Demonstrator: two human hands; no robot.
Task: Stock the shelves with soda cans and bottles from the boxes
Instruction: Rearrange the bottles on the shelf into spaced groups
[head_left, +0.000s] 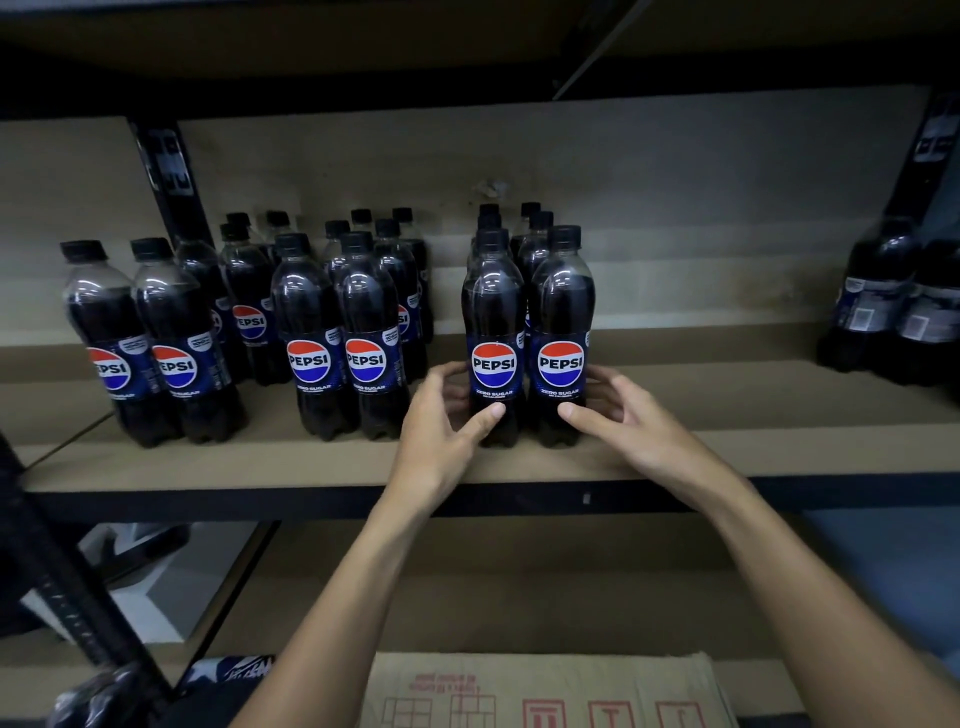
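Snugly between left hand (439, 421) and right hand (631, 415), Pepsi bottles (494, 312), fingers (448, 372) round them.

Hands: two, a left hand (441, 423) and a right hand (621, 415), at the centre of the frame.
Centre bottles (493, 312): six, in two columns of three.
Centre-left bottles (306, 312): six, also two columns of three.
Far-left bottles (109, 322): two in front and more behind; the total cannot be told.
Right-edge bottles (878, 291): at least two, blurred.
Cardboard box (545, 686): one, bottom centre.
Shelf boards (727, 452): three, from top to bottom of the frame.
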